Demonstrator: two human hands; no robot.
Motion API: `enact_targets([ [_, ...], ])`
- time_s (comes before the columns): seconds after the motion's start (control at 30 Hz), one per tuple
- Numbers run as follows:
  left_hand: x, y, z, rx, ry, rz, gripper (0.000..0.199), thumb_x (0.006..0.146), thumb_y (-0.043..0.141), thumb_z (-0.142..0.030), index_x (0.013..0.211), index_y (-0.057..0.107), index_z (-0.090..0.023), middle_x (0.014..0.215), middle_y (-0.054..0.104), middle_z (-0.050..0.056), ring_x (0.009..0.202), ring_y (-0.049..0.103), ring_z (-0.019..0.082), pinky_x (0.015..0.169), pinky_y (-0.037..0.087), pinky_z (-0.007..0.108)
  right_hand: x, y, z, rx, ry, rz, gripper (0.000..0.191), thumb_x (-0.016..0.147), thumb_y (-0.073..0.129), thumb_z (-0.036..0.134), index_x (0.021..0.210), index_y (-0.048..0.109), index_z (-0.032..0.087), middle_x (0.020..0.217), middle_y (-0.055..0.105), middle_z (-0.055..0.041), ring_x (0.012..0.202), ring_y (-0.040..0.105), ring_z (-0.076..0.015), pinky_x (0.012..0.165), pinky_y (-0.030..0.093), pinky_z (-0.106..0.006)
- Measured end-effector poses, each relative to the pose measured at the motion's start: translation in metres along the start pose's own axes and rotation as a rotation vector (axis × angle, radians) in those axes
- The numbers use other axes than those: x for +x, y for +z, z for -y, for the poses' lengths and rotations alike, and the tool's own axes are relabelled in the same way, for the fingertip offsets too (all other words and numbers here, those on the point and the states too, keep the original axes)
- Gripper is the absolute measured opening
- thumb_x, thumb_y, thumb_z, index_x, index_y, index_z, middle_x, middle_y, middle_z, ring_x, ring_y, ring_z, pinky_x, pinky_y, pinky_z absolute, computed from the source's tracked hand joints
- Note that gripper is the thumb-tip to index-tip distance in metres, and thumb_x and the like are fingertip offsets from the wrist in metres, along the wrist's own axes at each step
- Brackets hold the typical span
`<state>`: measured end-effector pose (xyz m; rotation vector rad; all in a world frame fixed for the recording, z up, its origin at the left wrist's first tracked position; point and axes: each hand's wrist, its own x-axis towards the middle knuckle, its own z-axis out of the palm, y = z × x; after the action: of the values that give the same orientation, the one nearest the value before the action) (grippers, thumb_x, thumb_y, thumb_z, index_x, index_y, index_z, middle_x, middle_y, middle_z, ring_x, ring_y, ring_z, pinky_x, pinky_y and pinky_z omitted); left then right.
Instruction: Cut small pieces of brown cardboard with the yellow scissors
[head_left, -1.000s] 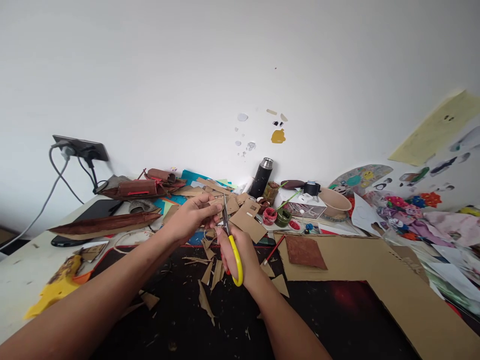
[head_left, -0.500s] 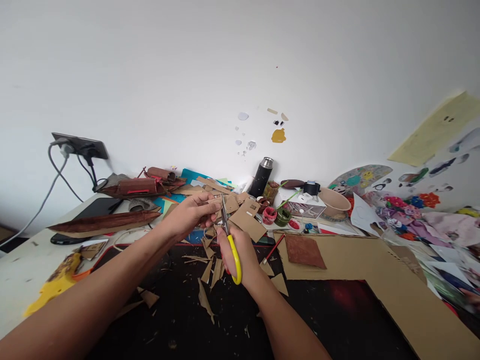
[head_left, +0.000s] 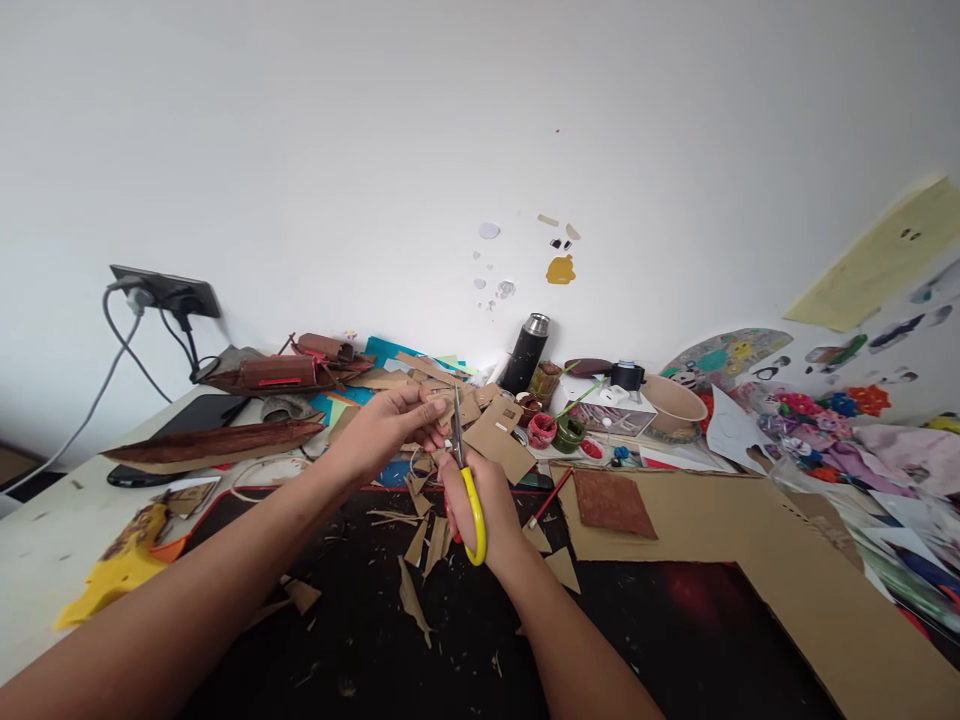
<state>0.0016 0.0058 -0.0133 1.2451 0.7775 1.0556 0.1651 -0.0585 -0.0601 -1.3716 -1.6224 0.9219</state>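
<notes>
My right hand (head_left: 486,505) is closed on scissors (head_left: 475,515) with yellow and red handles, their blades pointing up and away. Just left of the blades, my left hand (head_left: 401,425) has its thumb and fingers pinched together. Whatever small piece it may hold is too small to make out against the cardboard behind. Brown cardboard pieces (head_left: 499,438) lie behind both hands. Below them, cut cardboard scraps (head_left: 414,600) are scattered on the black mat (head_left: 360,650).
A black flask (head_left: 525,352) leans near the wall beside paint jars (head_left: 541,431). Large cardboard (head_left: 690,515) with a red-brown square (head_left: 615,503) lies at right. A yellow glue gun (head_left: 124,565) and painted cardboard boat shapes (head_left: 217,445) are at left.
The scissors and right hand have shifted slightly, with the blades now more upright and a little apart from the left fingers. The whole view has moved slightly.
</notes>
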Motion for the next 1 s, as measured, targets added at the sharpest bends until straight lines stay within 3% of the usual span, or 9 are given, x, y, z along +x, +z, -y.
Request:
enact_targets([
  [0.2, 0.0, 0.003, 0.0, 0.056, 0.018, -0.028, 0.037, 0.076, 0.089, -0.046, 0.073, 0.066, -0.018, 0.069, 0.073, 0.003, 0.059, 0.066, 0.015, 0.06, 0.057, 0.028, 0.001, -0.001, 0.001, 0.09, 0.029, 0.086, 0.035, 0.1, 0.064, 0.056, 0.095, 0.065, 0.021, 0.053, 0.056, 0.0048, 0.038, 0.057, -0.0165, 0.041, 0.043, -0.024],
  [0.37, -0.001, 0.002, -0.003, 0.077, 0.055, -0.035, 0.037, 0.079, 0.086, -0.048, 0.072, 0.067, -0.017, 0.067, 0.071, 0.003, 0.059, 0.065, 0.015, 0.057, 0.054, 0.026, 0.003, -0.003, -0.005, 0.183, -0.009, 0.124, 0.037, 0.097, 0.071, 0.056, 0.106, 0.069, 0.02, 0.062, 0.066, 0.0016, 0.055, 0.07, -0.0198, 0.061, 0.059, -0.028],
  [0.6, -0.006, 0.007, -0.005, 0.119, 0.076, -0.011, 0.035, 0.079, 0.086, -0.046, 0.075, 0.066, -0.018, 0.066, 0.071, 0.002, 0.058, 0.066, 0.015, 0.057, 0.056, 0.027, 0.007, -0.008, -0.01, 0.143, -0.135, 0.107, 0.039, 0.093, 0.077, 0.054, 0.108, 0.07, 0.019, 0.09, 0.075, -0.0051, 0.076, 0.074, -0.0208, 0.073, 0.059, -0.028],
  [0.7, -0.006, 0.009, -0.002, 0.069, 0.04, -0.006, 0.036, 0.078, 0.087, -0.047, 0.075, 0.066, -0.018, 0.067, 0.072, 0.002, 0.059, 0.067, 0.016, 0.057, 0.056, 0.027, 0.007, -0.008, -0.007, 0.172, -0.081, 0.114, 0.04, 0.094, 0.075, 0.057, 0.109, 0.069, 0.02, 0.085, 0.073, -0.0028, 0.066, 0.071, -0.0184, 0.063, 0.057, -0.026],
  [0.83, -0.005, 0.009, -0.001, 0.089, 0.041, -0.038, 0.033, 0.074, 0.089, -0.041, 0.077, 0.066, -0.018, 0.067, 0.071, 0.001, 0.057, 0.065, 0.014, 0.056, 0.054, 0.027, 0.004, -0.006, -0.001, 0.255, 0.066, 0.083, 0.047, 0.096, 0.064, 0.067, 0.098, 0.065, 0.02, 0.062, 0.062, 0.0033, 0.041, 0.058, -0.0145, 0.04, 0.043, -0.022],
  [1.0, -0.004, 0.008, -0.001, 0.117, 0.053, -0.036, 0.033, 0.075, 0.088, -0.042, 0.073, 0.065, -0.019, 0.066, 0.068, 0.0, 0.055, 0.061, 0.014, 0.055, 0.053, 0.027, 0.0, -0.005, 0.008, 0.231, 0.06, 0.064, 0.047, 0.096, 0.064, 0.069, 0.086, 0.058, 0.023, 0.05, 0.052, 0.0074, 0.036, 0.052, -0.0131, 0.037, 0.039, -0.021],
])
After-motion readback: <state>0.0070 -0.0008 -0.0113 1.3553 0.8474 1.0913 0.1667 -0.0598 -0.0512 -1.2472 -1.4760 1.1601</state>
